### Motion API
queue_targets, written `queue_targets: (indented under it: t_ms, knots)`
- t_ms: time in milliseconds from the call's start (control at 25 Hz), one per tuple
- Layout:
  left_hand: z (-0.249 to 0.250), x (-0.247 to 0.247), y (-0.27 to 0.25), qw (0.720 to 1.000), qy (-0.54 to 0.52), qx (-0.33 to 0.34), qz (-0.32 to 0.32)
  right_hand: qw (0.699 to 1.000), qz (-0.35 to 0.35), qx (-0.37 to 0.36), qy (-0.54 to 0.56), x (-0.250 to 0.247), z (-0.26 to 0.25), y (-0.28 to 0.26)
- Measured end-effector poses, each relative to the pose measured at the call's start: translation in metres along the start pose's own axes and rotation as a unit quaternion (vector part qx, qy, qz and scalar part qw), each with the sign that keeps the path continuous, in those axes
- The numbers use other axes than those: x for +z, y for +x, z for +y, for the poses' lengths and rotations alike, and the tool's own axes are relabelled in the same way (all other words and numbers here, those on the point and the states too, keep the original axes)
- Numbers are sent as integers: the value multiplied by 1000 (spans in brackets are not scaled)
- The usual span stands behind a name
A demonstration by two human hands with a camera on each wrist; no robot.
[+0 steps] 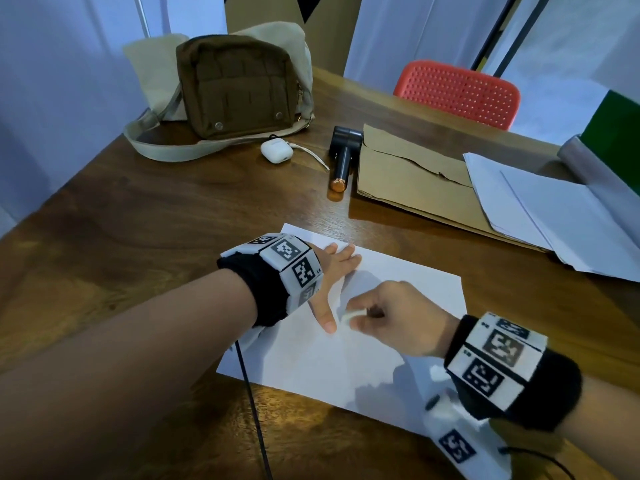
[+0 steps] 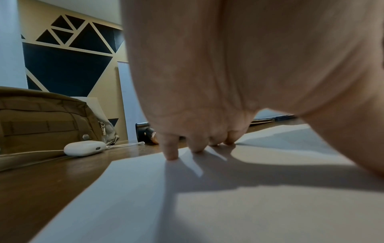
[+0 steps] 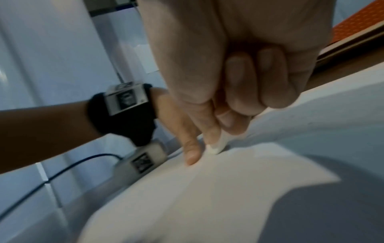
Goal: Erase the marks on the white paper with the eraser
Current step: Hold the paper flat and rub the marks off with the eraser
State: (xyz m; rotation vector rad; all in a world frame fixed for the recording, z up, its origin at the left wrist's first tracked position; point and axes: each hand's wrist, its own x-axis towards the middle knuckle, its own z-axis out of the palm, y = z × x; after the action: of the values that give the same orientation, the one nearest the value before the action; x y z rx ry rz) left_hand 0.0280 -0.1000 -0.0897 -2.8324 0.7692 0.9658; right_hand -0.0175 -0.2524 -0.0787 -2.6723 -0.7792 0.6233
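The white paper (image 1: 363,341) lies flat on the wooden desk (image 1: 156,220), near the 6 o'clock edge of the head view. The left hand (image 1: 329,271) is spread, its straight fingers (image 2: 171,153) pressing down on the sheet's 11 o'clock corner and the thumb reaching toward the middle. The right hand (image 1: 398,317) has its fingers curled and pinches the small white eraser (image 1: 351,315), whose tip touches the paper just at 3 o'clock of the left thumb. No marks are clear enough to make out; they may be faint or under the hands.

The risks, as I judge them: the eraser works very close to the left thumb, so a stroke toward 9 o'clock could bump it. Only the far corner is pinned, so a hard stroke toward 6 o'clock could buckle or crease the loose part of the sheet, or tear it. A small eraser pinched near its tip could also slip out under pressure.
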Motion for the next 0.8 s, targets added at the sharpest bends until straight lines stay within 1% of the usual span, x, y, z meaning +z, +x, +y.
queue_targets:
  t_ms: [40,80,160,200,240,320,360,400,520,560,600,680,720,760,800]
  knots:
    - [1,0,0,1000,3,0,0,1000,-7,10,-4,-4,2,3]
    - [1,0,0,1000,8,0,1,999,7,29,-19,-10,7,10]
    - [3,-1,-1,1000,12,1,4,996,57,57,-49,-19,12,21]
    - [3,-2,-1,1000,11,-1,4,995,75,54,-47,-17,12,20]
    - [2,-1,0,1000,11,-4,4,996,74,41,-36,-11,9,15]
    - [1,0,1,1000,13,-7,0,1000,23,14,-7,-1,-5,-4]
    - [2,1,2,1000,19,-8,-3,1000,3,11,5,1,-4,-8]
    - [1,1,4,1000,24,-12,-4,1000,5,20,-8,-2,0,-4]
    - [-1,1,9,999,32,-18,-8,993,86,65,-47,-15,15,17]
    - [-4,3,14,999,32,-20,-5,993,99,58,-41,-13,17,17]
    - [-4,5,16,999,33,-20,1,995,90,38,-31,-9,16,12]
    - [-5,12,23,999,36,-14,22,1000,16,0,3,-1,8,-5]
    - [-6,14,26,999,30,-14,31,1000,-8,-8,17,-1,8,-7]
    - [-7,16,30,999,27,-16,34,1000,-2,-2,10,-6,12,-3]
    - [-11,17,34,999,32,-15,29,1000,28,9,1,-12,19,6]
